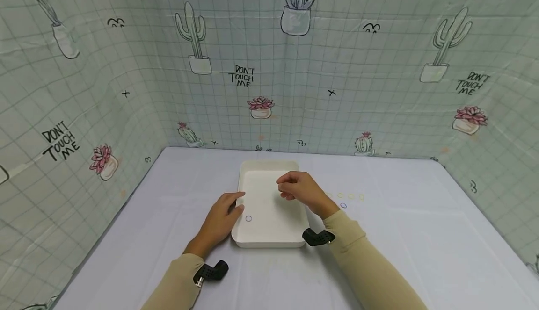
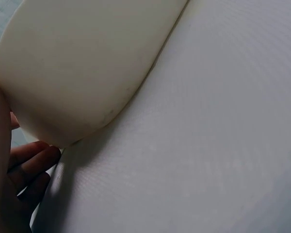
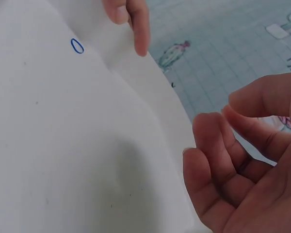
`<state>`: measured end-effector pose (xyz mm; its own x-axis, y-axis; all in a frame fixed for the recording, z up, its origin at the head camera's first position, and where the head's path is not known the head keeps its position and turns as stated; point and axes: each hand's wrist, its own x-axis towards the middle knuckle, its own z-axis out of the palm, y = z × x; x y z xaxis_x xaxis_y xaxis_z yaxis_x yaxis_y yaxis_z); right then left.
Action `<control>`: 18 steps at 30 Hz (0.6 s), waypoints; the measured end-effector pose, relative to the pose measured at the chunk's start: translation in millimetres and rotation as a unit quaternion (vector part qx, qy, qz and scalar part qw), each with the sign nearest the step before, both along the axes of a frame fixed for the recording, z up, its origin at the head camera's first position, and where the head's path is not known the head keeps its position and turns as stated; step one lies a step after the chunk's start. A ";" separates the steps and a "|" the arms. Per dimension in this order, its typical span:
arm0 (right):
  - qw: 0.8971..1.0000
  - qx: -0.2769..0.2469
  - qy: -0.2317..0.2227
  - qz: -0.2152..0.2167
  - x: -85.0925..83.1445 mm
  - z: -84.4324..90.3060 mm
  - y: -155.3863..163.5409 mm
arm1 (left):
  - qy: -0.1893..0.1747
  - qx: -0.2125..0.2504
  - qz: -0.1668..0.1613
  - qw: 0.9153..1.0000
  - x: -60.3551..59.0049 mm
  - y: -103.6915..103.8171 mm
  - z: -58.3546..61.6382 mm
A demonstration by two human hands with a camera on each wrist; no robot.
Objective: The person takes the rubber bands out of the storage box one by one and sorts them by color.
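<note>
A white rectangular tray [image 1: 269, 228] lies on the white table, with a small blue ring [image 1: 248, 218] inside near its front left corner. My left hand [image 1: 232, 205] grips the tray's left rim, thumb over the edge and fingers against the outer wall [image 2: 82, 63]. My right hand [image 1: 288, 192] hovers over the middle of the tray with loosely curled fingers [image 3: 211, 145]; nothing shows between them. In the right wrist view the blue ring [image 3: 77, 45] lies on the tray floor [image 3: 63, 145], close to the left hand's fingertips [image 3: 136, 29].
A second blue ring [image 1: 343, 205] and several pale yellow rings [image 1: 350, 196] lie on the table just right of the tray. Cactus-print cloth walls [image 1: 294, 90] close in the table at the back and both sides.
</note>
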<state>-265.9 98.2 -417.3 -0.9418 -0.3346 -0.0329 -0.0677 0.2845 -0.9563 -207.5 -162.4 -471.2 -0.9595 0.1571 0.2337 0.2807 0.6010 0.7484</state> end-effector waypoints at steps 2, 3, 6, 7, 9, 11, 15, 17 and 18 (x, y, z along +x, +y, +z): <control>1.000 0.009 -0.002 0.003 -1.6 0.1 -4.4 | -0.004 0.001 0.002 1.000 0.1 0.8 0.3; 1.000 0.010 -0.004 0.006 -1.7 0.9 -6.5 | -0.006 0.001 0.003 1.000 0.0 1.3 0.4; 1.000 0.012 -0.016 0.016 -3.7 1.9 -14.9 | -0.004 0.004 0.005 1.000 -0.3 0.3 -0.2; 1.000 0.013 -0.018 0.020 -4.5 1.8 -17.1 | -0.003 0.006 0.005 1.000 -0.5 0.1 -0.5; 0.999 0.018 -0.026 0.029 -6.3 1.5 -21.2 | 0.003 0.008 0.003 1.000 -1.2 -0.2 -1.2; 0.998 0.026 -0.034 0.043 -9.0 0.1 -24.6 | 0.009 0.008 0.000 1.000 -1.9 -0.4 -1.9; 0.995 0.043 -0.053 0.078 -14.9 -3.3 -28.9 | 0.006 0.006 0.003 1.000 -2.2 -0.4 -2.2; 0.992 0.053 -0.059 0.093 -17.6 -4.8 -30.3 | 0.003 0.003 0.005 1.000 -2.2 -0.3 -2.1; 0.991 0.058 -0.062 0.100 -18.7 -5.3 -30.5 | 0.000 0.003 0.006 1.000 -2.1 -0.2 -2.2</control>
